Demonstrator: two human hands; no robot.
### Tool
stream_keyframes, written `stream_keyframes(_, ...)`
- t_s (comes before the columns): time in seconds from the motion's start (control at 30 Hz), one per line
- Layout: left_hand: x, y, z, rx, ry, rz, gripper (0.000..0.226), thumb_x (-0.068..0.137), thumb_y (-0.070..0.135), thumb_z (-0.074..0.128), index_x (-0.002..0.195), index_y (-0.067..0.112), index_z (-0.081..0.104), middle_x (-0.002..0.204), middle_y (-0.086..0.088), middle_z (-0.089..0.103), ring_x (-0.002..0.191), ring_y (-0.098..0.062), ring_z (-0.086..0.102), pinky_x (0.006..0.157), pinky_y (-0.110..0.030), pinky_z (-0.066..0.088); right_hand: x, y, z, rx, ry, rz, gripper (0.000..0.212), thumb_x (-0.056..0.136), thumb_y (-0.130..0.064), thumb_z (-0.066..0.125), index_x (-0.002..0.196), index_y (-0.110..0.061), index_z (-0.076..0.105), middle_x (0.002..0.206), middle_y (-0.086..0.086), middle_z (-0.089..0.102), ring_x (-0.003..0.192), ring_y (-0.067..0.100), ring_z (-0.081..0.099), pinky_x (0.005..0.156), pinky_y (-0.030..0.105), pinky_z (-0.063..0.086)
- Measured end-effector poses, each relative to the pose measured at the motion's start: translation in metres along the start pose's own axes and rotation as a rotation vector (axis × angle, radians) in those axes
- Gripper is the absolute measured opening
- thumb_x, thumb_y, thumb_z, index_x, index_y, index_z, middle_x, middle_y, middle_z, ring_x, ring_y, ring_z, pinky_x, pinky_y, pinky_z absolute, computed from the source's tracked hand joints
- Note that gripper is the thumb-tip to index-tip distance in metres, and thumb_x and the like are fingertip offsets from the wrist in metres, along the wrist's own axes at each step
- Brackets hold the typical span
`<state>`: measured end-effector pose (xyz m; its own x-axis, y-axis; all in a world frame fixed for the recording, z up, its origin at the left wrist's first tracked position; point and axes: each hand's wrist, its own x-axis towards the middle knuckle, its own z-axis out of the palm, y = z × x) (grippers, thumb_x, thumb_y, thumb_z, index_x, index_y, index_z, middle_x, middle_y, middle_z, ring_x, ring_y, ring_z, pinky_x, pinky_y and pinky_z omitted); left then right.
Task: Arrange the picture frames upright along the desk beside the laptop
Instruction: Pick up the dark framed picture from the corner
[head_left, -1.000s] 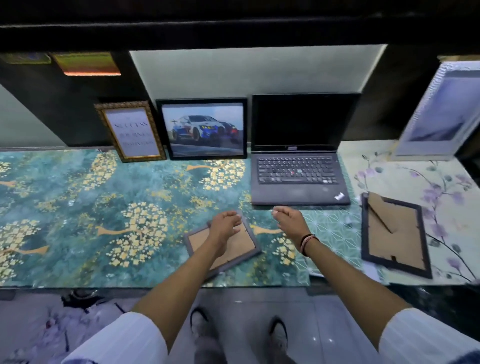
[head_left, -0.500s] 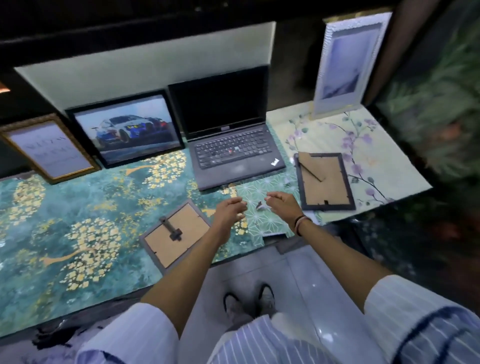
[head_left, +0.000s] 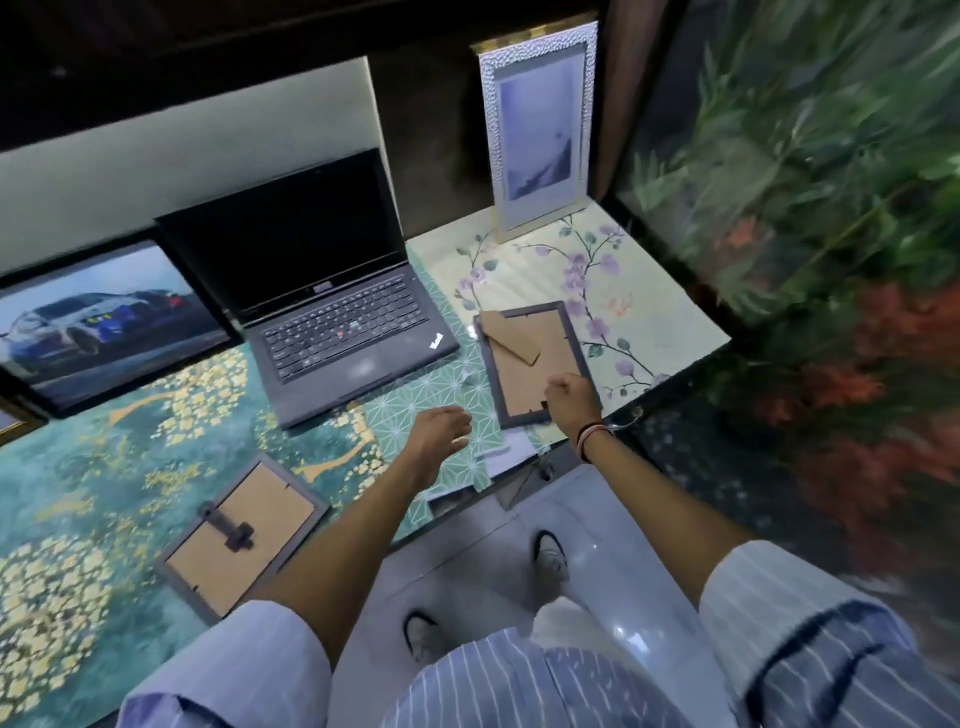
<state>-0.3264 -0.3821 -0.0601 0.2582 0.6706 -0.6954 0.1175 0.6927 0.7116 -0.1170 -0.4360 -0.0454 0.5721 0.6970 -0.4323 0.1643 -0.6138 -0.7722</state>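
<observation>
A dark frame (head_left: 524, 358) lies face down to the right of the open laptop (head_left: 332, 332), its cardboard back and folded stand showing. My right hand (head_left: 571, 400) rests on its near right corner, fingers curled around the edge. My left hand (head_left: 441, 431) hovers over the desk in front of the laptop, fingers apart and holding nothing. A grey frame (head_left: 244, 530) lies face down near the front edge at the left. A car picture frame (head_left: 104, 322) stands upright left of the laptop. A tall silver frame (head_left: 537, 130) stands upright at the back right.
A gold frame's corner (head_left: 10, 421) shows at the far left edge. The desk carries a teal floral mat (head_left: 104, 467) and a pale blossom mat (head_left: 649, 312). Loose papers (head_left: 504, 452) overhang the front edge. Leafy greenery (head_left: 805, 156) borders the right side.
My view has swung right. My right hand moved from in front of the laptop onto the dark frame's near corner. My left hand left the grey frame and followed rightward.
</observation>
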Motion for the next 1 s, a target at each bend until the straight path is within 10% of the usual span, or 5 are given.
stream_keyframes(0.27, 0.035, -0.001, 0.087, 0.141, 0.138, -0.052, 0.009, 0.095, 0.004, 0.062, 0.097, 0.013, 0.059, 0.116, -0.021, 0.064, 0.099, -0.029, 0.057, 0.085, -0.036, 0.045, 0.083, 0.029, -0.056, -0.206, -0.069, 0.111, 0.043, 0.092, -0.014, 0.050, 0.134, -0.003, 0.051, 0.129, 0.020, 0.059, 0.117, 0.039, 0.056, 0.096, 0.039, 0.047)
stream_keyframes(0.6, 0.051, -0.005, 0.112, 0.079, 0.364, -0.027, 0.068, 0.089, 0.022, 0.070, 0.151, 0.012, 0.045, 0.144, -0.016, 0.055, 0.119, -0.031, 0.059, 0.096, -0.042, 0.049, 0.140, 0.035, -0.066, -0.309, -0.299, 0.133, 0.044, 0.079, -0.036, 0.050, 0.113, -0.010, 0.051, 0.105, 0.013, 0.059, 0.096, 0.031, 0.060, 0.079, 0.033, 0.044)
stream_keyframes(0.73, 0.031, 0.012, 0.103, -0.021, 0.331, -0.006, 0.053, 0.093, 0.013, 0.064, 0.144, 0.015, 0.052, 0.108, -0.014, 0.069, 0.085, -0.022, 0.065, 0.066, -0.030, 0.049, 0.135, 0.013, -0.080, -0.186, -0.329, 0.063, 0.055, 0.080, -0.034, 0.056, 0.131, -0.016, 0.049, 0.119, 0.011, 0.065, 0.101, 0.032, 0.063, 0.078, 0.031, 0.047)
stream_keyframes(0.87, 0.014, 0.049, 0.093, -0.175, 0.156, 0.003, 0.052, 0.087, 0.004, 0.046, 0.136, 0.014, 0.060, 0.073, -0.005, 0.046, 0.050, -0.012, 0.039, 0.042, -0.025, 0.033, 0.119, -0.026, -0.104, -0.185, -0.606, 0.016, 0.013, 0.082, -0.014, 0.049, 0.090, -0.009, 0.058, 0.068, 0.014, 0.051, 0.048, 0.025, 0.049, 0.043, 0.037, 0.053)
stream_keyframes(1.0, 0.005, 0.070, 0.084, -0.138, 0.090, -0.065, 0.042, 0.088, 0.003, 0.046, 0.124, -0.005, 0.064, 0.070, -0.003, 0.039, 0.046, -0.010, 0.029, 0.038, -0.022, 0.028, 0.128, -0.062, -0.111, -0.570, -0.634, -0.196, 0.028, 0.084, -0.024, 0.059, 0.072, 0.000, 0.062, 0.055, 0.004, 0.039, 0.046, 0.022, 0.044, 0.043, 0.029, 0.050)
